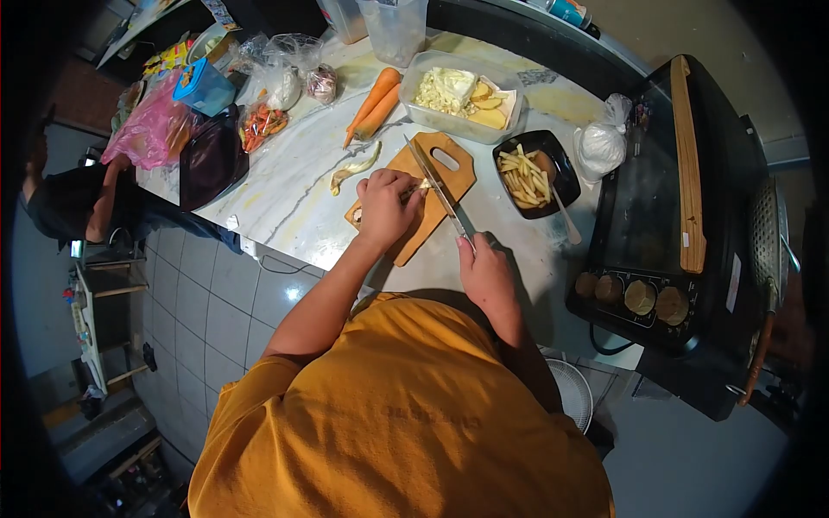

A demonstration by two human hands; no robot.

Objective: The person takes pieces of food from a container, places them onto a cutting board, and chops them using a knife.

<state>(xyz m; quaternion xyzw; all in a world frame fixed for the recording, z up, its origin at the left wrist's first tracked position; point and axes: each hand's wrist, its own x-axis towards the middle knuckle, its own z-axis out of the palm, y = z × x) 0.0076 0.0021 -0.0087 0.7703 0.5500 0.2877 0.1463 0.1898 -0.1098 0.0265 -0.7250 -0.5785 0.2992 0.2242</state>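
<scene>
My right hand (489, 278) is closed around the handle of a knife (436, 186), its long blade slanting up and left over the wooden cutting board (455, 180). On the board, my left hand (389, 205) has its fingers curled down over a small pale piece of food (423, 184) beside the blade. The fingers hide most of that piece, and its kind cannot be made out. A little pale food also shows at the board's left edge, by the wrist. Left of the board, a curved yellowish-white strip (355, 168) lies on the marble counter (302, 190).
Two carrots (377, 104) and a plastic container (501, 129) with chopped pale vegetable stand behind the board. To the right are a black bowl (561, 173) of cut sticks with a spoon, a tied bag (602, 142) and an oven (643, 216). Another person (78, 198) is at far left.
</scene>
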